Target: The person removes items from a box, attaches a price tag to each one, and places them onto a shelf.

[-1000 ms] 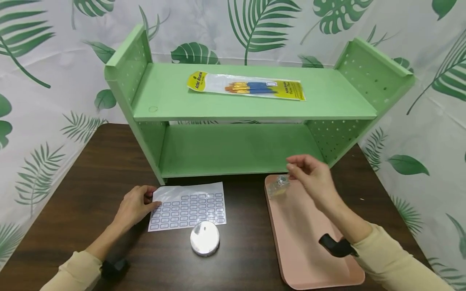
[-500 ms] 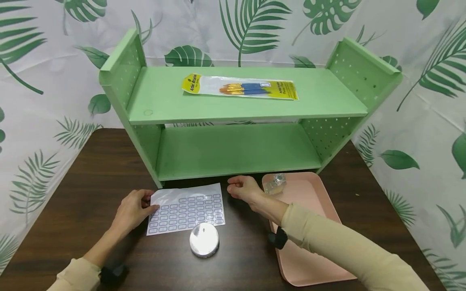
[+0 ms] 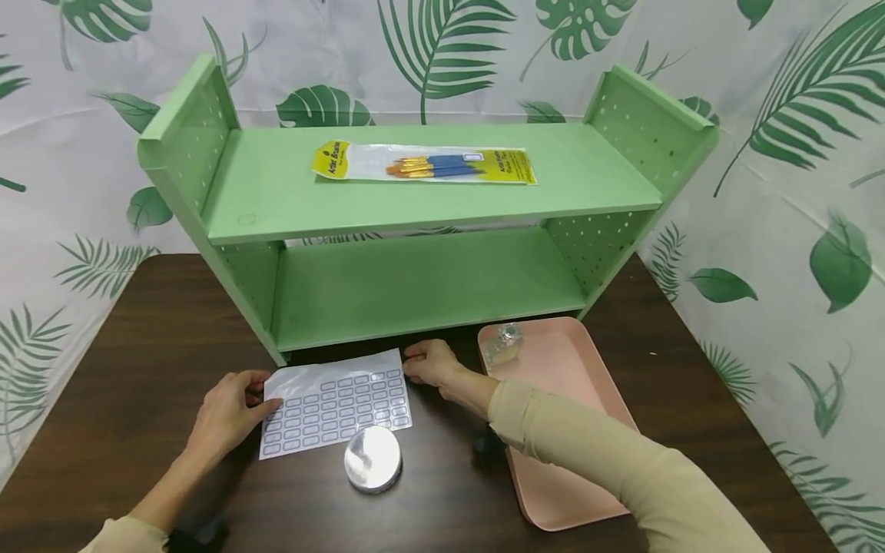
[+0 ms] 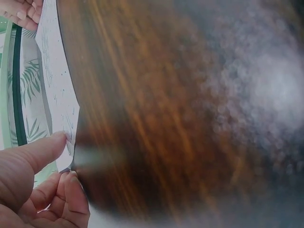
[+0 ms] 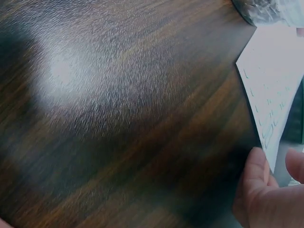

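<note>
A white sheet of blue-bordered sticker labels [image 3: 339,407] lies on the dark wooden table in front of the shelf. My left hand [image 3: 224,411] pinches its left edge, thumb on top and fingers beneath, as the left wrist view shows. At the sheet's far right corner is my right hand [image 3: 432,363]. Its fingertips reach the corner in the right wrist view, while the thumb [image 5: 295,164] stands apart from the paper. A round container with a shiny silver top [image 3: 373,458] overlaps the sheet's near edge in the head view.
A green two-tier shelf [image 3: 429,284] stands behind the sheet, with a packet of artist brushes [image 3: 429,165] on its upper board. At right, a pink tray [image 3: 553,369] holds a small clear bottle [image 3: 503,344] at its far left corner, under my right forearm's reach.
My right hand has left the small bottle in the tray and moved left to the sheet's right corner. My left hand stays on the sheet; the head view has turned slightly right.
</note>
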A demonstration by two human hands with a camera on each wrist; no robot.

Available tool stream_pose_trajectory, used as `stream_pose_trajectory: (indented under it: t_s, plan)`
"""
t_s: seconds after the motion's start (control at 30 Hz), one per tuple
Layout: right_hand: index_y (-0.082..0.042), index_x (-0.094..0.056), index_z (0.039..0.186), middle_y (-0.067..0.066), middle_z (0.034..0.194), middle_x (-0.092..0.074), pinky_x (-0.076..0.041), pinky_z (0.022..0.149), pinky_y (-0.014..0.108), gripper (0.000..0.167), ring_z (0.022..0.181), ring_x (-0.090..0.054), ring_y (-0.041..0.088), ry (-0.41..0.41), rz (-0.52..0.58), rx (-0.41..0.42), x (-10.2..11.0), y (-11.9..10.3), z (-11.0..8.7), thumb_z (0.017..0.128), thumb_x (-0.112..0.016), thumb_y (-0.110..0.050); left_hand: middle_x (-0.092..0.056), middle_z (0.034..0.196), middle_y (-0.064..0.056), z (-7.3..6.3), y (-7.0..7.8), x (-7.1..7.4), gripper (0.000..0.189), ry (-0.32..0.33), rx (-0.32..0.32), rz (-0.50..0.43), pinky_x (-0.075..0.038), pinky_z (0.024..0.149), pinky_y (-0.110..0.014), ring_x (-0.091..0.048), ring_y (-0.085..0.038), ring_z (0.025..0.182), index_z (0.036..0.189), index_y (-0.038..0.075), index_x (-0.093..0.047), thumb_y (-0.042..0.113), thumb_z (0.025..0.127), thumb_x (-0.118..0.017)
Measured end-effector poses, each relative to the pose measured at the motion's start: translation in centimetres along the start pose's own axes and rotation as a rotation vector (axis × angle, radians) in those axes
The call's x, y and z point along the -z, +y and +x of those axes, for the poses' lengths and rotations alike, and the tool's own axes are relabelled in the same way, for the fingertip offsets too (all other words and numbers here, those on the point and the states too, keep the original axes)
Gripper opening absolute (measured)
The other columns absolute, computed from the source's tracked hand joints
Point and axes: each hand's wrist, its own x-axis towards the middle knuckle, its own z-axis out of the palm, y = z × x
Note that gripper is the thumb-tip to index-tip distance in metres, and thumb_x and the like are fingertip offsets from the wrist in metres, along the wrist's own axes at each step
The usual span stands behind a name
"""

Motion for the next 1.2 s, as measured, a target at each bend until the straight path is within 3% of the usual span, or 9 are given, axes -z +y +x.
stream_pose_trajectory:
  t_s: [0.43, 1.2]
  plan:
    - [0.009, -0.06, 0.101, 0.012, 0.08, -0.061, -0.056, 0.063, 0.026, 0.017, 0.064, -0.058, 0.013, 0.039, -0.017, 0.017, -0.49, 0.48, 0.48, 0.084, -0.059, 0.01, -0.058, 0.094, -0.017, 0.0, 0.49, -0.24, 0.042, 0.002, 0.01, -0.011, -0.047, 0.065, -0.036, -0.058, -0.025, 0.08, 0.112, -0.007, -0.06, 0.013, 0.078, -0.075]
    - [0.009, -0.058, 0.097, 0.007, 0.075, -0.055, -0.057, 0.065, 0.029, 0.013, 0.062, -0.058, 0.011, 0.005, -0.005, 0.06, -0.61, 0.25, 0.19, 0.084, -0.059, 0.011, -0.062, 0.086, -0.012, -0.41, 0.37, 0.49, 0.035, 0.055, 0.084, -0.093, -0.041, 0.056, -0.022, -0.056, -0.02, 0.074, 0.111, -0.005, -0.061, 0.011, 0.082, -0.071]
